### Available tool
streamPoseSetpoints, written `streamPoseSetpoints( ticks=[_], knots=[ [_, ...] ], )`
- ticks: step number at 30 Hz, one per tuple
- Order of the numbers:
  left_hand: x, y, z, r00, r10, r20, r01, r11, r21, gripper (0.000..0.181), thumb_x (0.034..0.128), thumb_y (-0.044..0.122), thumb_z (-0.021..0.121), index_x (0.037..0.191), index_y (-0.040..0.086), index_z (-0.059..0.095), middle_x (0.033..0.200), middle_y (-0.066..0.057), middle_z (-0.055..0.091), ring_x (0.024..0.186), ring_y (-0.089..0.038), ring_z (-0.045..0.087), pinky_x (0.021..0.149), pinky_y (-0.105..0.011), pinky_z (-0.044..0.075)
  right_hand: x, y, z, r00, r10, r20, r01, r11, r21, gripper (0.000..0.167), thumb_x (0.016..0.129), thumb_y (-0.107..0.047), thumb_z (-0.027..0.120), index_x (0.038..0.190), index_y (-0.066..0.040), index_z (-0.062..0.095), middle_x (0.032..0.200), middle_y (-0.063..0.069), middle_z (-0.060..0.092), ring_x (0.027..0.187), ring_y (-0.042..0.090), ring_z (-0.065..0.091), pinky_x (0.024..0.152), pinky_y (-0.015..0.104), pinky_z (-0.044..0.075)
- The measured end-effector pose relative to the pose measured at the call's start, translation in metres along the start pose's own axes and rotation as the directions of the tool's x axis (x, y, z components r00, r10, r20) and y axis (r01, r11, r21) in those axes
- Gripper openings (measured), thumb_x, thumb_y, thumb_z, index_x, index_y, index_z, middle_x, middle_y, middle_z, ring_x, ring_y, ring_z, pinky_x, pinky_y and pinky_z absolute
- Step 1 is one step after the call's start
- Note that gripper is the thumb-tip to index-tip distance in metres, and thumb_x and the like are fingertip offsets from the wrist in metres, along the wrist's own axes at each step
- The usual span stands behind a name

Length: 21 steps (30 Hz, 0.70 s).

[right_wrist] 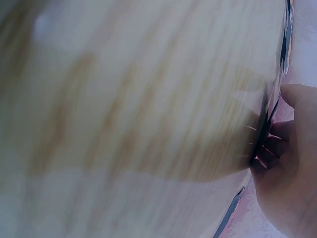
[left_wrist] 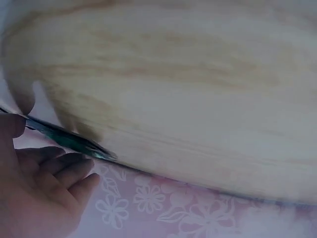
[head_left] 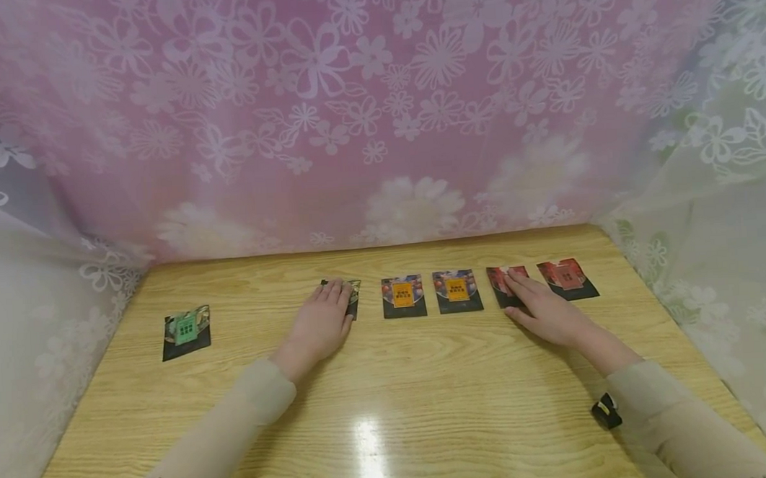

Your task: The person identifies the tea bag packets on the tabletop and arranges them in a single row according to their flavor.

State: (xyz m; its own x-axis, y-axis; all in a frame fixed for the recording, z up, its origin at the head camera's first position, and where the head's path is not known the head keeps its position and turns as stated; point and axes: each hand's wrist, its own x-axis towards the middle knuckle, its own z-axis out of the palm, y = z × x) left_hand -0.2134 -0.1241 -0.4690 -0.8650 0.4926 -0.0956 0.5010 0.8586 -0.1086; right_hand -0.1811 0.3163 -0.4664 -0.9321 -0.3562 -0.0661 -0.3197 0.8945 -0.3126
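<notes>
My left hand (head_left: 320, 318) rests on a green-and-black flat packet (head_left: 355, 298), covering most of it. In the left wrist view the fingers (left_wrist: 64, 171) lie against the packet (left_wrist: 72, 141), with the thumb near its edge. My right hand (head_left: 545, 308) lies over a red-and-black packet (head_left: 499, 282), fingertips on its face and thumb by its lower edge. The right wrist view shows those fingers (right_wrist: 277, 141) touching the packet (right_wrist: 267, 116). Between the hands are two packets with orange labels, one on the left (head_left: 404, 296) and one on the right (head_left: 457, 291).
Another red packet (head_left: 568, 279) lies right of my right hand, slightly turned. A second green packet (head_left: 186, 331) sits apart at far left. A small black object (head_left: 606, 411) is beside the right sleeve. Floral curtains (head_left: 376, 109) border the wooden table (head_left: 429, 381).
</notes>
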Motion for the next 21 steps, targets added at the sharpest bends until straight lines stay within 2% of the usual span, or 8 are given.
streamPoseSetpoints(
  ticks=[4, 12, 16, 21],
  knots=[
    [-0.002, -0.007, -0.001, 1.000, 0.011, -0.019, -0.012, 0.999, -0.039, 0.064, 0.1149, 0.035, 0.043, 0.167, 0.001, 0.030, 0.173, -0.021, 0.031, 0.162, -0.036, 0.032, 0.136, -0.050, 0.027, 0.000, 0.000, 0.000, 1.000, -0.001, 0.001, 0.001, 1.000, 0.003, 0.074, 0.112, -0.035, 0.057, 0.166, 0.005, 0.027, 0.173, 0.031, 0.022, 0.155, 0.056, 0.028, 0.124, 0.072, 0.033],
    [-0.004, -0.026, 0.004, 0.992, 0.115, -0.051, -0.118, 0.990, -0.081, 0.065, 0.1126, 0.029, 0.050, 0.168, 0.002, 0.029, 0.175, -0.020, 0.028, 0.163, -0.035, 0.029, 0.136, -0.049, 0.026, 0.000, 0.001, -0.001, 1.000, -0.008, -0.013, 0.008, 1.000, -0.003, 0.073, 0.111, -0.034, 0.057, 0.165, 0.006, 0.028, 0.172, 0.032, 0.024, 0.155, 0.056, 0.029, 0.123, 0.072, 0.034],
    [-0.003, -0.025, 0.005, 0.991, 0.133, -0.026, -0.135, 0.987, -0.084, 0.064, 0.1140, 0.030, 0.047, 0.168, 0.004, 0.027, 0.175, -0.018, 0.029, 0.163, -0.033, 0.030, 0.137, -0.048, 0.025, 0.000, 0.001, 0.000, 1.000, -0.008, -0.008, 0.008, 1.000, -0.004, 0.074, 0.111, -0.034, 0.057, 0.165, 0.006, 0.027, 0.172, 0.032, 0.023, 0.155, 0.056, 0.029, 0.123, 0.072, 0.034],
    [0.001, -0.018, 0.006, 0.991, 0.132, -0.002, -0.132, 0.989, -0.069, 0.063, 0.1150, 0.033, 0.043, 0.169, 0.006, 0.026, 0.175, -0.016, 0.029, 0.163, -0.032, 0.030, 0.137, -0.047, 0.024, -0.001, 0.001, -0.001, 1.000, -0.013, -0.006, 0.013, 1.000, -0.003, 0.073, 0.112, -0.034, 0.057, 0.165, 0.007, 0.028, 0.172, 0.032, 0.023, 0.155, 0.056, 0.028, 0.124, 0.072, 0.033]
  ],
)
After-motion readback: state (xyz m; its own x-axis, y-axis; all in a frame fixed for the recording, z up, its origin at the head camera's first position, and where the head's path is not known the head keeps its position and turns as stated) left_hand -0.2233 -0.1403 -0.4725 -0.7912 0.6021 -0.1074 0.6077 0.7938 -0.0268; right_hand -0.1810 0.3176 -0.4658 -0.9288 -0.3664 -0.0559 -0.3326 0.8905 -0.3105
